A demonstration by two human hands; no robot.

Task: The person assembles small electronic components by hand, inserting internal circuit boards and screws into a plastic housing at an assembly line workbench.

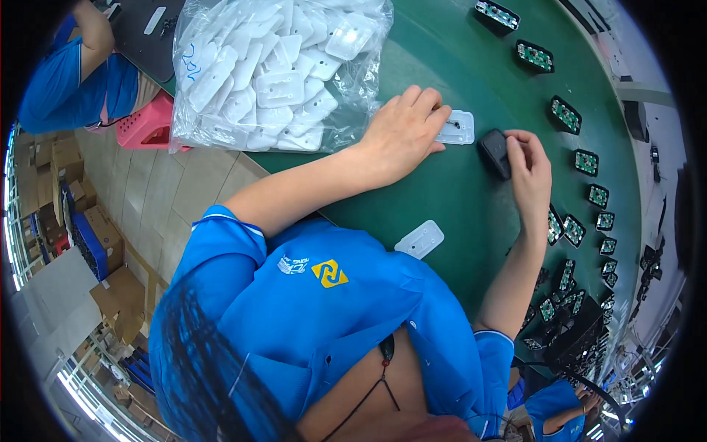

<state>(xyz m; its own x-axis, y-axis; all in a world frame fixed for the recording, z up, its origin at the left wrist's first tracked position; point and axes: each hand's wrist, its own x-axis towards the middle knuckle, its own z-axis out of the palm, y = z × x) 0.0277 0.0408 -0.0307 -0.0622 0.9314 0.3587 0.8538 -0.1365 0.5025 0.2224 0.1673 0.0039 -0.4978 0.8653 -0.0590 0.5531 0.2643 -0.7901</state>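
Note:
My left hand [406, 132] is curled at the left end of a white plastic cover [462, 131] on the green table, with thumb and forefinger closed about that end. Small dark bits lie in the middle of this cover. Just to its right, my right hand [529, 163] pinches a black plastic housing [494, 153] by its right side, tilted over the tabletop. A second white plastic cover [420, 239] lies nearer to me by the table's front edge. The fingertips of my left hand partly hide the first cover.
A clear bag [276, 81] full of white covers fills the table's far left. Black housings with green circuit boards [566, 116] stand in a curved row along the right, with several piled at the near right. A co-worker's arm [92, 40] and a pink stool [147, 124] are at left.

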